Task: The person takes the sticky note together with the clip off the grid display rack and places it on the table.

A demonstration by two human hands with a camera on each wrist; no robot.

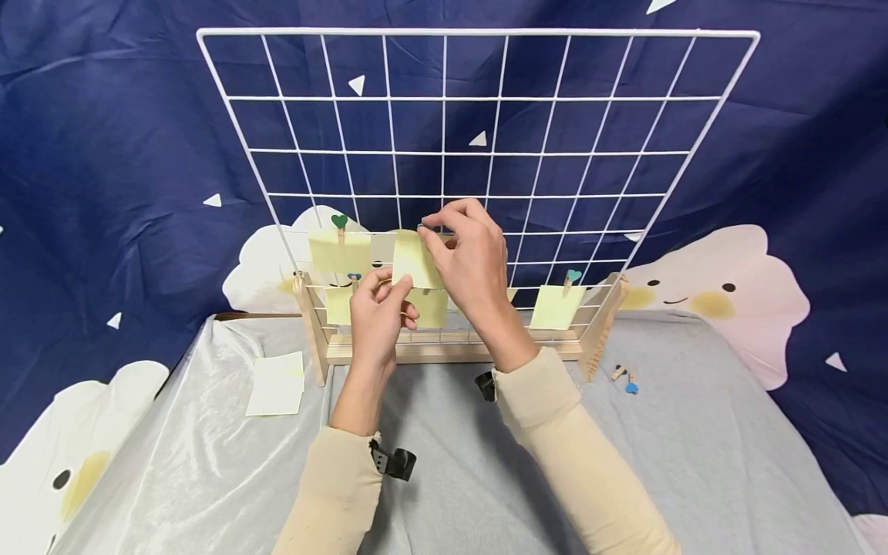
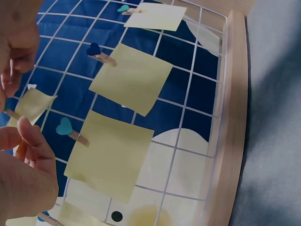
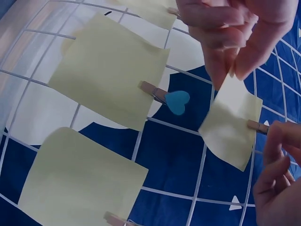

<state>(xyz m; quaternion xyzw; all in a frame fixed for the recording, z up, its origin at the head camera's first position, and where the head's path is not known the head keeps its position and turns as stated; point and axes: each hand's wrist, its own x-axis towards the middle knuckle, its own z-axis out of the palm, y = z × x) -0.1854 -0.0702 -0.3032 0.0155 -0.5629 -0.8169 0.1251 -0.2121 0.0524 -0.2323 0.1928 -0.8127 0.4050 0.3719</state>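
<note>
My left hand (image 1: 378, 320) pinches the lower edge of a pale yellow sticky note (image 1: 414, 258) between thumb and fingers, in front of the white wire grid (image 1: 444, 153). With thumb and index finger, my right hand (image 1: 479, 258) pinches a small wooden clothespin at the note's upper edge. In the right wrist view, this clothespin (image 3: 257, 126) overlaps the note (image 3: 233, 120), which bends slightly. Right below it, another note (image 1: 430, 308) hangs on the grid, partly hidden by the held one. The left wrist view has the left hand (image 2: 30, 174) by the held note (image 2: 33, 106).
Heart-topped clothespins hold several other notes on the grid, including one at left (image 1: 340, 253) and one at right (image 1: 557, 307). Wooden feet and a base bar (image 1: 451, 353) support the grid. Loose notes (image 1: 276, 385) lie left on the grey cloth, two loose clothespins (image 1: 631, 384) right.
</note>
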